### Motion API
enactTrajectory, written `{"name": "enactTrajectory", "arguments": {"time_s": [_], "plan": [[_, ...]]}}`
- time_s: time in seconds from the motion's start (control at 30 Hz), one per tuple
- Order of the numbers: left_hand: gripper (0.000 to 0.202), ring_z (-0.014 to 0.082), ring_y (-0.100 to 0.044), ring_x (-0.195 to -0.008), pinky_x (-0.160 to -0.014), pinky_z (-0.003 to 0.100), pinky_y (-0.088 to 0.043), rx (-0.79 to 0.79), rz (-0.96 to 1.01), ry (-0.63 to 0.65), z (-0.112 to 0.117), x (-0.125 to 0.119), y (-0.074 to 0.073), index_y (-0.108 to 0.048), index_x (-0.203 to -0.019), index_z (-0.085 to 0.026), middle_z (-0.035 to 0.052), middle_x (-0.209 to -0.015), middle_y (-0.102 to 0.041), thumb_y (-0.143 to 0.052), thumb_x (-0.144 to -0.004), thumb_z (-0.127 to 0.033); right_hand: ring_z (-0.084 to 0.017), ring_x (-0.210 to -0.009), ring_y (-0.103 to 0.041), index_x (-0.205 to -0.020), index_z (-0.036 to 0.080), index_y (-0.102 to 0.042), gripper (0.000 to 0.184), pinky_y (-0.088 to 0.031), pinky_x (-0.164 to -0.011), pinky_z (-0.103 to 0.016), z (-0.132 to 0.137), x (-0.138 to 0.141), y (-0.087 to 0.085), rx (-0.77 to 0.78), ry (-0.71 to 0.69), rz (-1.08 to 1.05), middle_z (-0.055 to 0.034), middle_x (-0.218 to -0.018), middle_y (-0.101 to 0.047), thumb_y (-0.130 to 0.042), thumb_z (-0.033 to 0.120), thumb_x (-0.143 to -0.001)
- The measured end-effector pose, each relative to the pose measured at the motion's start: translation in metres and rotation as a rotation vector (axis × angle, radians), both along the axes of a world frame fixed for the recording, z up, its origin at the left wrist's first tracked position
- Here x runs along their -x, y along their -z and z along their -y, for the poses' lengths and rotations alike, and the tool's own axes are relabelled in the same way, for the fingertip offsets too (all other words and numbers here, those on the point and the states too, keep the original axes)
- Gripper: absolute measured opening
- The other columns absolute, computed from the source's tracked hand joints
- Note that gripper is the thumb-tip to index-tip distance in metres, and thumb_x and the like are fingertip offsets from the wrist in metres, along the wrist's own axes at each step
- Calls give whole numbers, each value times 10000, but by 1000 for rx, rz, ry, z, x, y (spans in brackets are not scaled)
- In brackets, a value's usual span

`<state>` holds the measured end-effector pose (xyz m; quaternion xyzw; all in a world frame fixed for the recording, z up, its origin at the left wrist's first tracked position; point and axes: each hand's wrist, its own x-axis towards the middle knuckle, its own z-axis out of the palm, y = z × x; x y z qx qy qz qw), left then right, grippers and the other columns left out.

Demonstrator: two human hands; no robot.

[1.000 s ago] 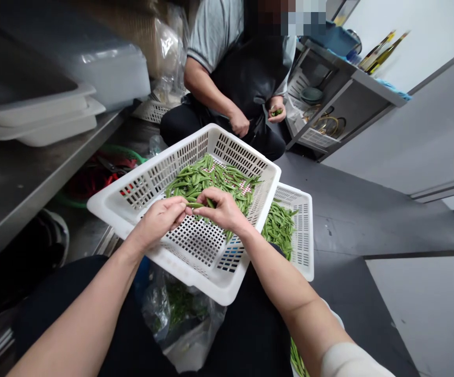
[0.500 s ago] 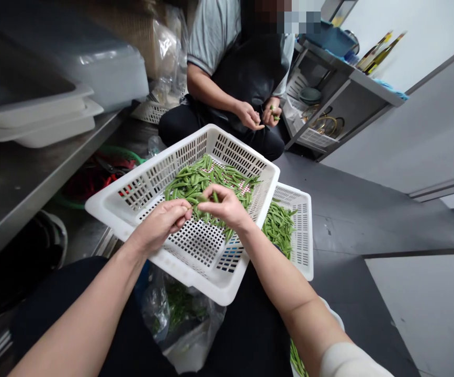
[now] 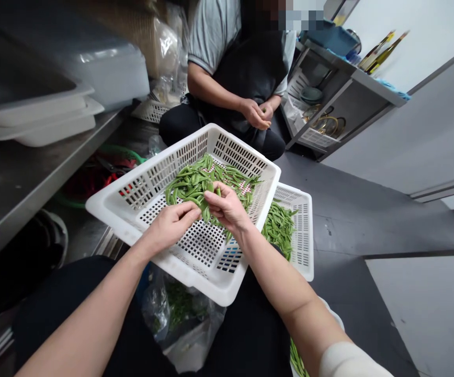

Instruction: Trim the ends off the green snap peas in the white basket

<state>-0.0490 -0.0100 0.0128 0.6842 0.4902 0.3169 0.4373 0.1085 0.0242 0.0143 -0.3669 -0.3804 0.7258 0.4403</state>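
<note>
A white slotted basket (image 3: 113, 209) rests on my lap with a heap of green pea pods (image 3: 190, 183) at its far side. Over its middle, my left hand (image 3: 170, 225) and my right hand (image 3: 227, 207) meet, both pinched on one green pea pod (image 3: 205, 212) held between them. A second white basket (image 3: 303, 230) with more pods (image 3: 277, 228) sits lower, to the right. A clear plastic bag (image 3: 180, 319) with green scraps hangs between my knees.
A person in a dark apron sits opposite, their hands (image 3: 256, 112) together at their lap. A steel counter (image 3: 23, 178) with white tubs (image 3: 38, 118) runs along the left. A metal shelf unit (image 3: 348, 89) stands at the back right. Grey floor (image 3: 368, 220) lies to the right.
My hands have shifted slightly toward the pod heap and closed in on each other, turning the pod more upright. The person opposite has brought both hands together.
</note>
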Motion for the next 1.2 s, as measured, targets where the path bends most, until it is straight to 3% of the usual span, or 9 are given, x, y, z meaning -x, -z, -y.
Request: {"name": "enactTrajectory", "arguments": {"time_s": [0.17,0.3,0.4,0.5,0.63,0.7,0.87,1.0,1.2], "plan": [[345,125,-431,-542,-540,241,-329,-84,-84,93,1,6,-17,-418,-508,-200,-31,-519,-430,-430,-767,-428,-9,-306,-163,-619,178,-415,657,-88,-303,-150,-14,-8,7,225,-370,51,97,-393,-324,-368,828,-701],[331,138,-463,-559,-561,250,-351,-89,-76,51,0,15,-18,-470,-500,-199,-18,-524,-480,-464,-739,-428,-7,-303,-255,-629,150,-490,570,-135,-298,-149,-12,-7,5,112,-688,165,59,-422,-469,-643,699,-624],[289,132,-465,-568,-541,237,-367,-27,60,-99,-2,20,-14,-516,-545,-195,-16,-556,-515,-505,-732,-415,-35,-411,-436,-715,139,-543,442,-251,-350,-143,-4,6,-5,-68,-623,177,9,-575,-610,-795,474,-576],[252,81,-361,-469,-421,202,-286,96,342,-289,-6,25,-12,-492,-572,-186,-29,-550,-470,-542,-738,-369,-30,-432,-421,-761,154,-547,307,-278,-375,-148,-8,21,-13,-196,-424,169,13,-644,-633,-742,371,-667],[213,44,-315,-439,-368,159,-230,203,697,-401,-6,34,-16,-464,-610,-175,-29,-591,-452,-570,-758,-287,-30,-436,-364,-819,178,-506,99,-271,-385,-143,-44,36,-11,-134,85,140,45,-646,-578,-555,262,-800],[203,56,-364,-461,-370,161,-258,211,778,-406,-4,40,-19,-461,-610,-177,-15,-599,-459,-541,-774,-267,-44,-478,-411,-825,177,-487,62,-337,-435,-149,-65,43,0,-81,187,309,39,-640,-549,-448,222,-844],[154,88,-461,-524,-397,193,-312,242,723,-446,-2,49,-23,-519,-650,-174,22,-661,-522,-510,-772,-266,-138,-680,-579,-734,157,-521,91,-467,-631,-256,-79,74,50,-131,-100,1049,-20,-683,-584,-546,228,-784],[153,58,-405,-465,-400,179,-292,256,739,-379,-4,54,-20,-604,-829,-170,-24,-610,-485,-603,-723,-281,-274,-946,-621,-875,123,-610,186,-462,-797,-368,-68,92,85,-397,-338,1561,-165,-976,-660,-606,262,-752],[87,85,-494,-539,-395,159,-310,331,746,-397,-5,56,-18,-580,-696,-144,6,-647,-533,-549,-660,-217,-237,-899,-618,-877,164,-643,175,-451,-752,-313,-66,60,76,-448,-467,1579,-99,-913,-668,-609,239,-723]]}}
